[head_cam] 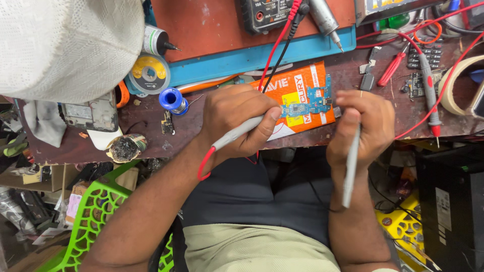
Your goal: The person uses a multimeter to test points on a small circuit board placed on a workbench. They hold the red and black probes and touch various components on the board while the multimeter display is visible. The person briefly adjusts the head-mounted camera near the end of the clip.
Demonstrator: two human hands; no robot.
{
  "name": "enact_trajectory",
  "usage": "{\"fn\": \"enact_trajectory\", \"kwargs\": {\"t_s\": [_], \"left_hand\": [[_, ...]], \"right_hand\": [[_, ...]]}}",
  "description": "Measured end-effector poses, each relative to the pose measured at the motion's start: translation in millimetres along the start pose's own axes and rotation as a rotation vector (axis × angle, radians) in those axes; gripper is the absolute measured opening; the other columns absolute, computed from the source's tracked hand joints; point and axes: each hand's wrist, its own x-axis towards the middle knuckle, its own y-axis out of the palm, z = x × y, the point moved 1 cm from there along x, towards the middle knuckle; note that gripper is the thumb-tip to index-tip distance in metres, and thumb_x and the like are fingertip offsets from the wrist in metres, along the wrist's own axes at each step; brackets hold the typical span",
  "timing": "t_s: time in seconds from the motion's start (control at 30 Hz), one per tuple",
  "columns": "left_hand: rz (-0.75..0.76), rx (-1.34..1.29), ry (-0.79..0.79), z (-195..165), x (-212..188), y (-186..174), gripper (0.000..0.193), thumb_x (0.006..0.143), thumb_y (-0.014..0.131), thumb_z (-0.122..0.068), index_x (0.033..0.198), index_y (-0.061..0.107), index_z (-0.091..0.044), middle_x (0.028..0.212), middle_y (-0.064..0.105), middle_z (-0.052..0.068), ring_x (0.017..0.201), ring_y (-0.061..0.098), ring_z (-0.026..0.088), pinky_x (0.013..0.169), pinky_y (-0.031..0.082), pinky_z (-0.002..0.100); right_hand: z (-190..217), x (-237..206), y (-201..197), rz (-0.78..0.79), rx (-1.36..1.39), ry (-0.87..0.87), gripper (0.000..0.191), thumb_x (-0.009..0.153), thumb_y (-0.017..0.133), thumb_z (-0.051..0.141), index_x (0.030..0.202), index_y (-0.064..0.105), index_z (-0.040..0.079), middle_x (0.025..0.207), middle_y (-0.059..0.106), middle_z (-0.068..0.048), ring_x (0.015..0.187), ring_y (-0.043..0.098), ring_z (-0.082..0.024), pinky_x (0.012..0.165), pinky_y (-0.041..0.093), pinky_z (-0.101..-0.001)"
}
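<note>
Probe tips hidden between hands over circuit board.

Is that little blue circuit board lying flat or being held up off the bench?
Lying flat. The blue circuit board rests on an orange packet; the left hand and right hand hold grey probes.

electronics repair workshop | multimeter | solder spools | circuit board | cluttered workbench
</note>
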Motion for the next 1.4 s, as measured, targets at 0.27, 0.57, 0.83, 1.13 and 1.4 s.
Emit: {"fn": "enact_trajectory", "kwargs": {"t_s": [0.27,0.57,0.83,1.13,1.4], "left_hand": [[0.071,0.0,0.031,-1.0,1.9,-1.8,0.009,0.094,0.07,-0.011,0.087,0.071,-0.006,0.083,0.07,0.008,0.072,0.066,0.026,0.068,0.051,0.039],[0.09,0.023,0.042,-2.2,3.3,0.0,0.007,0.093,0.072,-0.012,0.091,0.071,-0.006,0.09,0.072,0.008,0.079,0.07,0.026,0.072,0.054,0.039],[0.094,0.035,0.047,-3.5,2.7,1.1,0.006,0.093,0.073,-0.011,0.09,0.07,-0.006,0.089,0.072,0.008,0.079,0.069,0.027,0.071,0.054,0.039],[0.087,0.053,0.053,-3.0,1.3,2.4,0.007,0.092,0.073,-0.01,0.088,0.069,-0.006,0.088,0.071,0.009,0.077,0.068,0.027,0.07,0.053,0.04],[0.084,0.056,0.052,-3.3,2.0,3.0,0.007,0.091,0.073,-0.01,0.087,0.069,-0.006,0.087,0.071,0.008,0.077,0.068,0.027,0.069,0.052,0.039]], "right_hand": [[2.1,-1.6,-1.5,-0.025,0.517,0.35,0.011,0.095,0.059,0.01,0.103,0.059,0.003,0.101,0.061,-0.004,0.077,0.057,-0.007,0.071,0.048,-0.021],[-5.3,5.9,-14.6,0.287,0.285,0.212,0.017,0.09,0.083,0.002,0.096,0.068,0.0,0.102,0.076,-0.012,0.077,0.065,-0.008,0.066,0.05,-0.0199],[-3.2,8.9,-10.7,0.276,0.297,0.093,0.017,0.087,0.082,0.002,0.089,0.065,0.002,0.098,0.077,-0.011,0.085,0.069,-0.014,0.078,0.053,-0.0253],[-5.2,0.7,-6.3,0.217,0.293,0.11,0.018,0.089,0.078,-0.002,0.087,0.061,0.001,0.098,0.078,-0.015,0.081,0.068,-0.013,0.074,0.053,-0.0254],[-19.0,-10.4,-10.5,0.106,0.496,0.365,0.02,0.094,0.074,-0.003,0.095,0.054,-0.001,0.106,0.076,-0.021,0.086,0.072,-0.011,0.074,0.058,-0.0234]]}}
